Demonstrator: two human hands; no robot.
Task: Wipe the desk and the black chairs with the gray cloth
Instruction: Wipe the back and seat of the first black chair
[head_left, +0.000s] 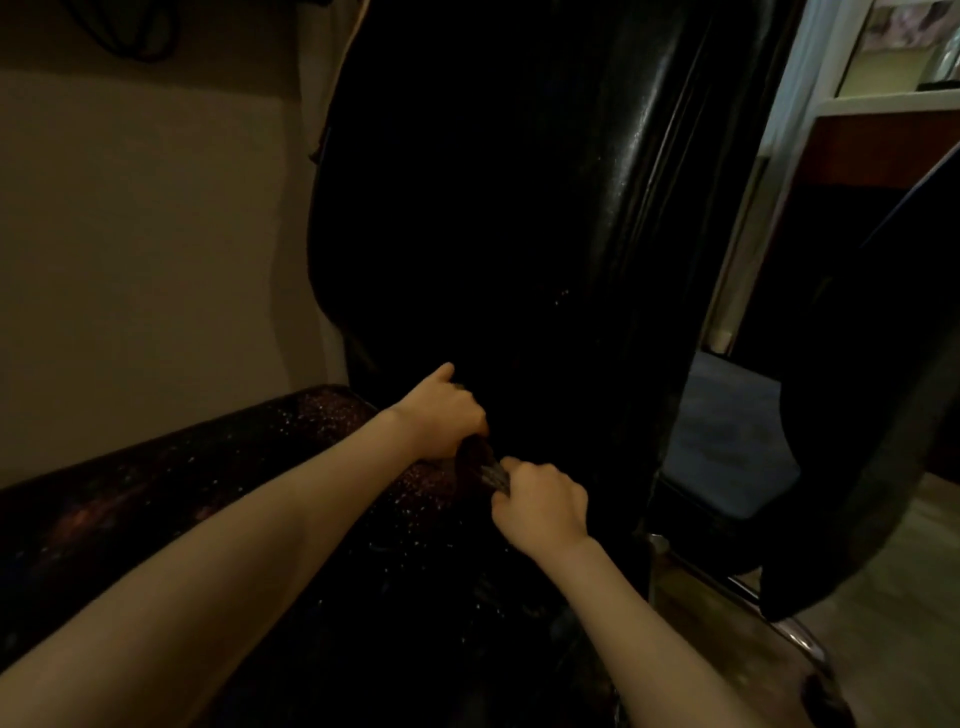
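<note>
Both grips hold the gray cloth (487, 470), bunched between them: left grip (441, 415) curled on its upper end, right grip (540, 506) pinching the lower. It lies against the black chair (493, 208), low on the back. We judge chair wiping in hand; the next move calls for spreading the cloth flat, then sweeping.
</note>
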